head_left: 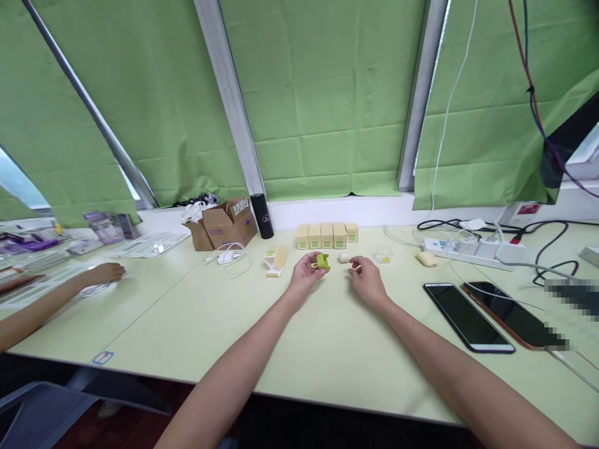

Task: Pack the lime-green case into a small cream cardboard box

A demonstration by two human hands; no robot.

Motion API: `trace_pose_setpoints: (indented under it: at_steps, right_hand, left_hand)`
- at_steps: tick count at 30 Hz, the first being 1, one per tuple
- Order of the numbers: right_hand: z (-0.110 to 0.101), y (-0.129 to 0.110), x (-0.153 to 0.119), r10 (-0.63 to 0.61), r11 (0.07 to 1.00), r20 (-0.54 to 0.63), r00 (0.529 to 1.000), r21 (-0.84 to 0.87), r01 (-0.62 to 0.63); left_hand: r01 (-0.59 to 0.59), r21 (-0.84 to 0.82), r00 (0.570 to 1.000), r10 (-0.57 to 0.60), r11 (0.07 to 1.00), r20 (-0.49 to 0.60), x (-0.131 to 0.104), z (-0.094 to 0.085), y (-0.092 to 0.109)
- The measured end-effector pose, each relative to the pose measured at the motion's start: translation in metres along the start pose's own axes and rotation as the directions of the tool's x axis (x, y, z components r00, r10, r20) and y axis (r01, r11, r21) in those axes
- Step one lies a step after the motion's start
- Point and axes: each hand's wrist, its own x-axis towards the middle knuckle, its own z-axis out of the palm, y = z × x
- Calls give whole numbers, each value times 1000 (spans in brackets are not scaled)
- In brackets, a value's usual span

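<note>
My left hand is closed on a small yellow-green plastic piece, held up just above the table between thumb and fingers. To its right, my right hand has its fingers loosely bent and apart, with nothing visible in them. A small white cylinder lies just left of the right fingertips, seemingly not touched. Behind both hands stands a row of several small cream boxes with green labels. A flattened cream carton lies left of my left hand. A little clear plastic bag sits beyond my right hand.
An open cardboard box and a black bottle stand at the back. Two phones lie on the right, near a power strip with cables. A cabled white charger lies left. A co-worker's hand rests far left.
</note>
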Motion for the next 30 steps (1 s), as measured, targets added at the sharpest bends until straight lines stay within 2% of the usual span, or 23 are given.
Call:
trace_pose_setpoints:
  at_steps: [3, 7, 13, 16, 19, 21, 22, 24, 28, 29, 30]
  right_hand:
    - [3, -2, 10, -29, 973, 28, 999, -228, 35]
    - [8, -8, 26, 39, 901, 82, 996, -434, 1]
    - [14, -13, 36, 79, 830, 183, 980, -557, 37]
    - [14, -12, 35, 75, 836, 182, 980, -547, 38]
    - [13, -12, 34, 86, 923, 97, 992, -383, -43]
    - [12, -14, 35, 197, 979, -20, 980, -52, -197]
    - [11, -16, 36, 282, 951, -55, 958, 148, -271]
    - [9, -21, 36, 428, 813, -38, 903, 453, -366]
    - [2, -32, 25, 484, 662, 77, 872, 620, -422]
    - [0, -34, 21, 488, 602, 117, 865, 672, -431]
    - [-3, -36, 15, 491, 499, 176, 853, 745, -442]
  left_hand:
    - [34, -25, 999, -34, 999, 13, -1, -2, -2]
    - [29, 18, 1000, -29, 999, -13, 1, -6, -5]
    - [41, 46, 998, -39, 998, -41, 1, -5, -4]
    - [47, 44, 998, -44, 998, -55, 0, -2, -2]
    - [48, 50, 997, -44, 998, -68, -1, -1, 1]
    - [45, 63, 996, -40, 997, -75, -1, 0, 2]
    - [43, 70, 996, -38, 997, -79, -2, 0, 3]
    - [42, 84, 995, -34, 996, -91, -1, 0, 4]
    - [34, 95, 995, -25, 995, -101, -1, 2, 6]
    - [31, 96, 995, -22, 995, -98, -1, 2, 7]
    - [28, 98, 995, -19, 995, -94, -1, 3, 7]
